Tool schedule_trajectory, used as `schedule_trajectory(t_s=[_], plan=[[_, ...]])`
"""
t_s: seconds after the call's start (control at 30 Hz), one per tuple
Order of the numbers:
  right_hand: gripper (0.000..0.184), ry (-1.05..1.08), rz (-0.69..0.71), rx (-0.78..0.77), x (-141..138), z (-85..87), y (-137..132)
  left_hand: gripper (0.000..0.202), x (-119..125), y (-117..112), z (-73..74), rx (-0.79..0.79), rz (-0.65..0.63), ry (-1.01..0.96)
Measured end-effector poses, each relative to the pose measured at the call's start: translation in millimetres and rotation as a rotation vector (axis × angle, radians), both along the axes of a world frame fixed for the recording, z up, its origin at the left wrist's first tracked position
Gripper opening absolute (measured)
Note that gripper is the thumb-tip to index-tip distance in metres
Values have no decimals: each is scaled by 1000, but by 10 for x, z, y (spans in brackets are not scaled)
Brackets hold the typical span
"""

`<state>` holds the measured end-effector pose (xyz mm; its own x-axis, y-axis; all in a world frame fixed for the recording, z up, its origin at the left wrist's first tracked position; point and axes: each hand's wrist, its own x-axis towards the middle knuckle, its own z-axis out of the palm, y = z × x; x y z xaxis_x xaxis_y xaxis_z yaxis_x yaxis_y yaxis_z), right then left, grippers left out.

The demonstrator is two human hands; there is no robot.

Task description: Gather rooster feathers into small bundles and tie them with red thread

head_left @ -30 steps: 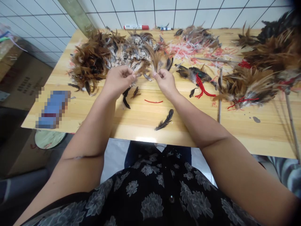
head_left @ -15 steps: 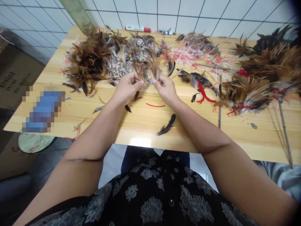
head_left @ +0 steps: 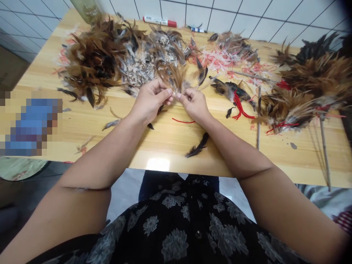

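My left hand (head_left: pixel 153 99) and my right hand (head_left: pixel 194 103) meet over the middle of the table, fingertips pinched almost together. Between them stand brown feathers (head_left: pixel 177 77), fanned upward, with the quill ends in the fingertips of both hands. How many feathers each hand grips is hard to make out. Just behind lies a pile of grey and white feathers (head_left: pixel 139 68), joined on its left by a heap of brown feathers (head_left: pixel 95 55). A short red string (head_left: pixel 182 120) rests below my hands, partly behind the right one. Nearer the edge is a loose black feather (head_left: pixel 197 147).
At right are feather dusters (head_left: pixel 319 80) with thin sticks (head_left: pixel 325 154), and a dark feather bunch with red strings (head_left: pixel 239 106). Pink and white strands (head_left: pixel 213 60) spread at the back. A red-capped marker (head_left: pixel 159 21) lies by the tiled wall. A blurred blue object (head_left: pixel 33 126) is at left.
The view has shifted slightly, so the table's left side sits further left. My fingertips have drawn closer together at the base of the brown feathers.
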<state>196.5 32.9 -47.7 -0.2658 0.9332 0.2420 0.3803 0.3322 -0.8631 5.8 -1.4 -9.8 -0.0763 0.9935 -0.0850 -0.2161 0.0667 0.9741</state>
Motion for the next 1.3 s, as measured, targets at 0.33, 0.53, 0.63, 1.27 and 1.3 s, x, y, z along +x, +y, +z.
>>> schedule_trajectory(t_s=[0.33, 0.53, 0.63, 1.27, 1.3], plan=[[76, 3, 9, -32, -13, 20, 21, 48, -42, 31, -87, 50, -4, 79], [72, 52, 8, -54, -3, -3, 19, 47, -5, 32, -77, 26, 24, 46], [71, 37, 32, -51, 0, -5, 30, 48, 26, 16, -75, 57, 40, 46], [70, 174, 8, -96, 46, -159, 123, 46, 11, 23, -42, 26, 71, 146], [71, 162, 18, -91, 45, -155, 120, 46, 21, 18, -44, 30, 78, 171]])
